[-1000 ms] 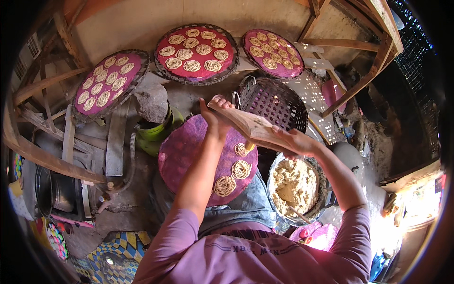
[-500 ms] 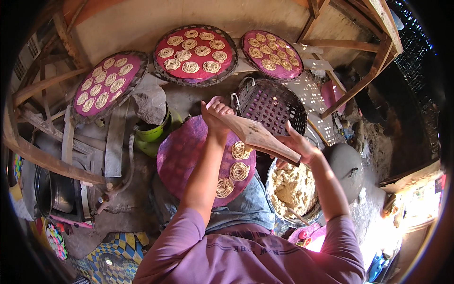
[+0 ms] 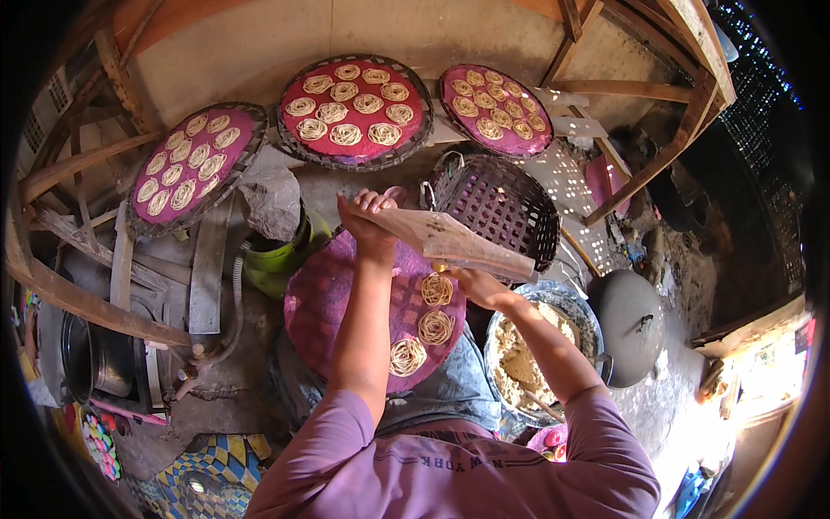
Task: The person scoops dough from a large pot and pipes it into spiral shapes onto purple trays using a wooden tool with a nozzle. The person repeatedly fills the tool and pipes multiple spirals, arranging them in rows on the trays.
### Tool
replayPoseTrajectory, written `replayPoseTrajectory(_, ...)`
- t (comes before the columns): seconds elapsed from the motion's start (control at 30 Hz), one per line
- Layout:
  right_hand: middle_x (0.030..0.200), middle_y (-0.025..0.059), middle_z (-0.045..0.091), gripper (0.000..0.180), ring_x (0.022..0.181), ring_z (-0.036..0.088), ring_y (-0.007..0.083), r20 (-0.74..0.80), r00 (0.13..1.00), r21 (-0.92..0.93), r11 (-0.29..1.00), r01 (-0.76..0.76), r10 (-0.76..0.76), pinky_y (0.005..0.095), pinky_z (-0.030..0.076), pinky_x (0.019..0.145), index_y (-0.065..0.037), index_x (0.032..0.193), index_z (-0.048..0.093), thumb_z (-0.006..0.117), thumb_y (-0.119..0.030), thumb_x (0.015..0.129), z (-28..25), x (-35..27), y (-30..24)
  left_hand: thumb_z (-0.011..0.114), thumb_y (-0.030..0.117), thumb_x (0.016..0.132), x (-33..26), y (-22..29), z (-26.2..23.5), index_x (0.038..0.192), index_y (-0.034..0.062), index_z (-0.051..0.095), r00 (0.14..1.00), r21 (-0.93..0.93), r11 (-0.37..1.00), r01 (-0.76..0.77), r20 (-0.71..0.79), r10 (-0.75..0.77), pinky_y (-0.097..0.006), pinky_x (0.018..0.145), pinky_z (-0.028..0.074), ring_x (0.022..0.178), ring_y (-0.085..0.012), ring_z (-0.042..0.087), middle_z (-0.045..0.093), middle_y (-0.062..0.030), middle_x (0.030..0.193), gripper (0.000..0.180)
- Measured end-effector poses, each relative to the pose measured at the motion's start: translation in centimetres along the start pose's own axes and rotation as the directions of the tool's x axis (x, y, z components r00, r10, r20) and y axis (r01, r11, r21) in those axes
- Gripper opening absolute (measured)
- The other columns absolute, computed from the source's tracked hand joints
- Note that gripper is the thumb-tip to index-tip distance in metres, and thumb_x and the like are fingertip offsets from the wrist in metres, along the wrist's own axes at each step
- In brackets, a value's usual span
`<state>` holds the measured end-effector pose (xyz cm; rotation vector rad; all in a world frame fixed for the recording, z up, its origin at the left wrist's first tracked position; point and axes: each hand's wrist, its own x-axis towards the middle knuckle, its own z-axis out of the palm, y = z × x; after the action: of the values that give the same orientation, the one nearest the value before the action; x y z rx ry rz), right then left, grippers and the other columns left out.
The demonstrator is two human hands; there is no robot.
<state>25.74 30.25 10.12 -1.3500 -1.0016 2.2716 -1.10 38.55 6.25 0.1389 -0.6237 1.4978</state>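
Both hands grip your wooden press (image 3: 450, 242): left hand (image 3: 367, 216) clenched on its far end, right hand (image 3: 474, 284) closed underneath, above purple tray (image 3: 333, 303).

Empty woven basket (image 3: 501, 208) beside lidded dark pot (image 3: 629, 324)

Purple short-sleeved T-shirt (image 3: 450, 471), printed lettering across chest. Sleeves end above elbows; forearms bare. Blue denim garment (image 3: 441, 394) over lap. Left hand (image 3: 367, 216), right hand (image 3: 475, 285) bare: no gloves, rings, watch.
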Motion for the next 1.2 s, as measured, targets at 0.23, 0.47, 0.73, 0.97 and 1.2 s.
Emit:
replayPoseTrajectory(0.23,0.088,0.0125,0.066,0.080,0.061,0.062,0.0180,0.377,0.926,-0.143,0.989,0.035,0.022,0.0303,0.055,0.056,-0.003,0.123,0.053,0.020,-0.070,0.094,0.9,-4.9,-8.7,0.041,0.065,0.090,3.2,0.1,5.3,0.064,0.0156,0.050,0.989,0.369,0.926,0.075,-0.143,-0.023,-0.032,0.066,0.041,0.053,-0.0150,0.047,0.048,0.0026,0.055,0.056)
replayPoseTrajectory(0.47,0.052,0.0044,0.051,0.079,0.043,0.052,0.0163,-0.239,0.953,-0.825,0.557,-0.099,-0.184,0.0308,0.045,0.042,0.000,0.080,0.064,0.032,-0.071,0.092,4.8,-3.0,-9.5,0.027,0.075,0.087,3.8,1.3,1.4,0.063,0.0157,0.045,0.827,0.328,0.942,0.069,-0.548,0.130,-0.035,0.059,0.037,0.048,-0.0161,0.040,0.041,0.0019,0.054,0.067)
replayPoseTrajectory(0.73,0.048,0.0007,0.049,0.072,0.038,0.048,0.0116,-0.241,0.926,-0.878,0.473,-0.080,-0.290,0.0290,0.039,0.037,-0.001,0.084,0.063,0.032,-0.065,0.096,5.9,-4.6,-10.8,0.028,0.071,0.089,4.1,1.2,3.5,0.062,0.0167,0.042,0.829,0.314,0.948,0.042,-0.541,0.143,-0.034,0.058,0.035,0.049,-0.0151,0.037,0.037,0.0028,0.053,0.062)
replayPoseTrajectory(0.97,0.052,0.0055,0.053,0.075,0.041,0.052,0.0139,-0.311,0.932,-0.794,0.590,-0.149,-0.184,0.0299,0.043,0.040,0.001,0.079,0.065,0.039,-0.068,0.092,6.3,-5.0,-9.5,0.027,0.070,0.088,3.1,1.7,3.6,0.061,0.0173,0.042,0.873,0.392,0.918,0.063,-0.468,0.140,-0.031,0.057,0.035,0.047,-0.0135,0.038,0.040,0.0033,0.051,0.062)
replayPoseTrajectory(1.2,0.093,0.0189,0.065,0.095,0.063,0.065,0.0206,0.016,0.994,-0.367,0.924,0.109,-0.111,0.0327,0.055,0.058,0.002,0.130,0.050,0.026,-0.080,0.086,2.2,-3.7,-8.4,0.038,0.066,0.089,2.7,1.2,-0.9,0.062,0.0164,0.046,0.990,0.076,0.996,0.040,-0.136,-0.030,-0.031,0.057,0.039,0.047,-0.0139,0.041,0.043,0.0030,0.052,0.057)
